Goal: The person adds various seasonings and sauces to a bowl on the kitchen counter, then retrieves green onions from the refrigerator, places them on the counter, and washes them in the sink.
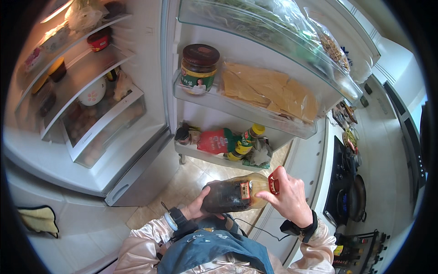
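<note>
A large clear plastic bottle of dark liquid [227,195] lies nearly sideways between my hands, in front of the open fridge. My left hand [198,203] supports its base end from below and behind. At the other end, my right hand [287,195] grips the red handle [273,183] by the neck; the cap is hidden by my fingers. Just beyond the bottle is the lowest door shelf [205,154], holding a red-and-green pouch [215,140], a yellow-capped bottle [244,143] and a grey plastic bag [260,154].
The middle door shelf [239,106] carries a dark-lidded jar [198,68] and bagged tan sheets of food [270,85]. Bagged greens fill the top door shelf [260,29]. Left are fridge shelves and a drawer [113,133]. Right, a counter bears a black cooktop [337,171] and a wok [357,198].
</note>
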Tool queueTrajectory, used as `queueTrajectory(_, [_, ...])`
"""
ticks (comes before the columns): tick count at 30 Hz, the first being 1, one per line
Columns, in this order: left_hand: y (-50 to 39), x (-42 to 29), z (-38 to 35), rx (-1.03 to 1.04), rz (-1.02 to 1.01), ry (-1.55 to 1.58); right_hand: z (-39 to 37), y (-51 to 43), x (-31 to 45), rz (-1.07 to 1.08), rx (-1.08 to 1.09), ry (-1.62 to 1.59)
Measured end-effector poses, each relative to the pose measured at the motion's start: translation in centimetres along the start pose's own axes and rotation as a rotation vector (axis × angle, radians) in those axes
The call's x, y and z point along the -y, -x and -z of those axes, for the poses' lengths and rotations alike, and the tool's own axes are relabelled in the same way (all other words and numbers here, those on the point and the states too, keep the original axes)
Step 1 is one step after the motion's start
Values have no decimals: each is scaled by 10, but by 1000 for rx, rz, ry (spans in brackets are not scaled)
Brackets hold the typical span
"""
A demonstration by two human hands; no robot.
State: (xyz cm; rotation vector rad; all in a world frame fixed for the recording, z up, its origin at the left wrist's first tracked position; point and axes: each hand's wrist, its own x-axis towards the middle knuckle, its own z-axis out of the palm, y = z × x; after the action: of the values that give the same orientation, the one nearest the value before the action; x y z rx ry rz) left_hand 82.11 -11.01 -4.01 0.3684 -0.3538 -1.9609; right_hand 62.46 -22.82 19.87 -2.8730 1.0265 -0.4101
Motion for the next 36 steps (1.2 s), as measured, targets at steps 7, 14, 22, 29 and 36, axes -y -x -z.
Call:
queueTrajectory(7, [-18, -49, -1, -203, -209, -1039, 25, 6, 26, -129, -140, -316])
queueTrajectory(14, [-96, -119, -35, -466, -994, -2061, 19, -10, 32, -51, -262, -125])
queueTrajectory(22, [-78, -149, -46, -680, -905, -2378, 6, -32, 36, -17, -422, -117])
queueTrajectory(29, [-46, -164, -52, -855, -822, -2496, -19, -78, 47, 155, -631, -93])
queueTrajectory(36, [-26, -176, -50, -681, -691, -2642, -50, -117, 56, 230, -729, 17])
